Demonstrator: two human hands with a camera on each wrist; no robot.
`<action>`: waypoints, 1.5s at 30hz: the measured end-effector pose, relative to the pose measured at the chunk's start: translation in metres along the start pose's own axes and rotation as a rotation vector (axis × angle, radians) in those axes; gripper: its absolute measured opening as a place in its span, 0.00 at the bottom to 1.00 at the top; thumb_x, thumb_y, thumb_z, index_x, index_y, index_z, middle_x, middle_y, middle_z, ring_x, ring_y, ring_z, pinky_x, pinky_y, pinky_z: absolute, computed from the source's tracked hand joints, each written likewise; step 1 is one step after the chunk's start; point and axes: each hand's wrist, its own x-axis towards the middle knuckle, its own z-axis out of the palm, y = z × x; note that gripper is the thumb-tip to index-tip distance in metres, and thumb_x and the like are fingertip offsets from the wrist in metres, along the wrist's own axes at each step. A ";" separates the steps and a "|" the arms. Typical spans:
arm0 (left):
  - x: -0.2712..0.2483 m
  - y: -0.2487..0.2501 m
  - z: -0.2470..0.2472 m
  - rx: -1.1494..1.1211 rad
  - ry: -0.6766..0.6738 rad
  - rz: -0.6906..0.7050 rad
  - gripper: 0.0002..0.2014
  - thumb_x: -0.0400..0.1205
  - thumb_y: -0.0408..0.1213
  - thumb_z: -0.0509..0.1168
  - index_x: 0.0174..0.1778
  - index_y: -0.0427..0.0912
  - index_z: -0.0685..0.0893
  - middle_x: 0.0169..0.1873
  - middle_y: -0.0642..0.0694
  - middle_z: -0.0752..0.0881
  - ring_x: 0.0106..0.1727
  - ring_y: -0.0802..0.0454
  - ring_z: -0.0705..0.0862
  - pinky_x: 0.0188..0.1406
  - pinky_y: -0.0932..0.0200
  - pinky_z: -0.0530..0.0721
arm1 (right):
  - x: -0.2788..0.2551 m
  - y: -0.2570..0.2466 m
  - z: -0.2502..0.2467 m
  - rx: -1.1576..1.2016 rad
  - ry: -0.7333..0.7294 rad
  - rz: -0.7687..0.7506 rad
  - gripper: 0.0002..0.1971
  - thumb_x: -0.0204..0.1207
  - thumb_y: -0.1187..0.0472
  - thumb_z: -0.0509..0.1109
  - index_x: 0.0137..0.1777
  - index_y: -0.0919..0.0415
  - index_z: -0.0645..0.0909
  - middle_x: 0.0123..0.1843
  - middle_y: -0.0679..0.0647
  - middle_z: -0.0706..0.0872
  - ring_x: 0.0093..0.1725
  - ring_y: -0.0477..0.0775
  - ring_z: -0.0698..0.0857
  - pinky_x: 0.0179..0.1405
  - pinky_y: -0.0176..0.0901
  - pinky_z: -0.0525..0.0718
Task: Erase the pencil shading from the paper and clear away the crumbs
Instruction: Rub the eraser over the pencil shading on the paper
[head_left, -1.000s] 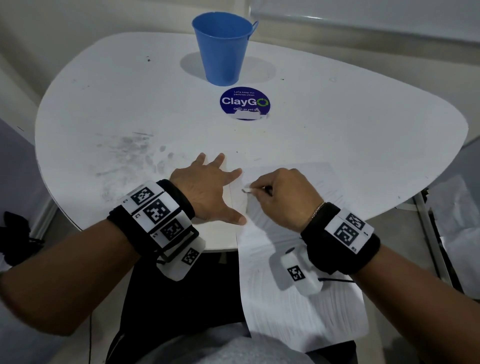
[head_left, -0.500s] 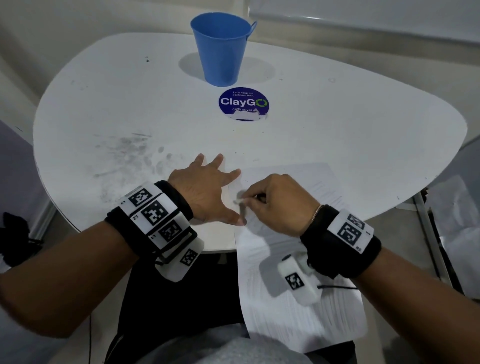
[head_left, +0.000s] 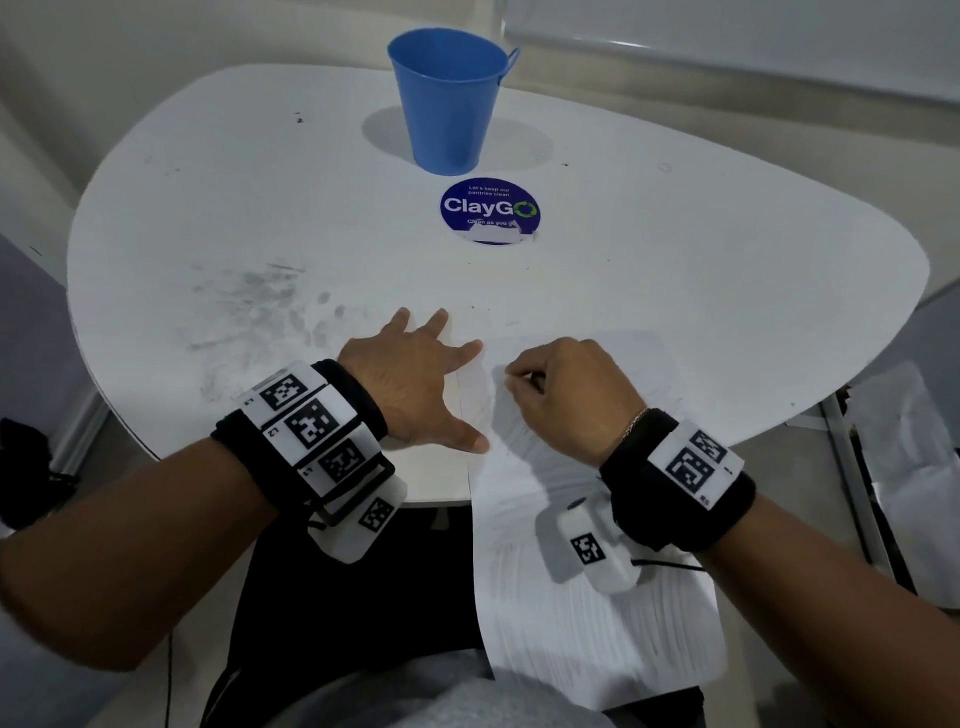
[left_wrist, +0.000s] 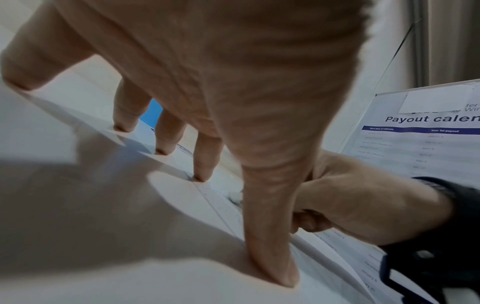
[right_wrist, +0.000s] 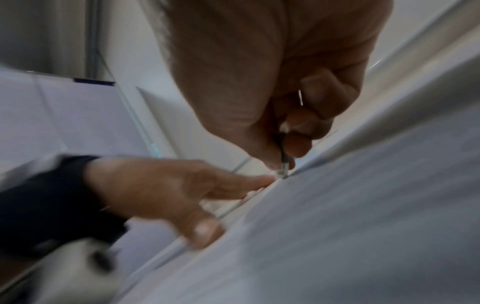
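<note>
Here, on a white worktop (head_left: 675, 270) with grey smudges at its left, the left hand (head_left: 415, 384) lies flat with fingers spread, thumb and forefinger pressing the left edge of the paper (head_left: 587, 623). The sheet, faintly streaked with pencil shading, overhangs the near edge toward the lap; thin and limp, it would likely crease or tear unless pinned close to the rubbing. To the right, the right hand (head_left: 566, 395) curls around a slim eraser stick (right_wrist: 283, 156), its pale tip touching the paper just beside the left forefinger.
</note>
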 end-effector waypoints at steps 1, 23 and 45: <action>0.000 0.001 0.000 0.003 0.000 0.000 0.55 0.68 0.81 0.64 0.87 0.69 0.44 0.89 0.55 0.41 0.90 0.44 0.40 0.78 0.33 0.70 | -0.004 -0.004 0.001 -0.005 -0.060 -0.034 0.11 0.82 0.55 0.68 0.45 0.56 0.92 0.28 0.35 0.86 0.31 0.40 0.84 0.35 0.37 0.80; 0.002 -0.001 0.002 0.004 0.005 0.001 0.56 0.68 0.82 0.62 0.87 0.69 0.43 0.89 0.54 0.39 0.89 0.42 0.39 0.79 0.31 0.68 | 0.000 0.000 -0.009 0.017 -0.174 -0.023 0.08 0.81 0.56 0.71 0.46 0.53 0.92 0.26 0.35 0.81 0.28 0.34 0.80 0.32 0.26 0.73; 0.001 -0.001 0.002 -0.018 0.008 0.006 0.55 0.69 0.80 0.64 0.87 0.68 0.44 0.89 0.53 0.39 0.89 0.41 0.39 0.81 0.30 0.65 | 0.005 0.010 -0.017 -0.007 -0.010 0.098 0.09 0.81 0.57 0.70 0.51 0.55 0.92 0.49 0.46 0.92 0.49 0.49 0.88 0.52 0.42 0.85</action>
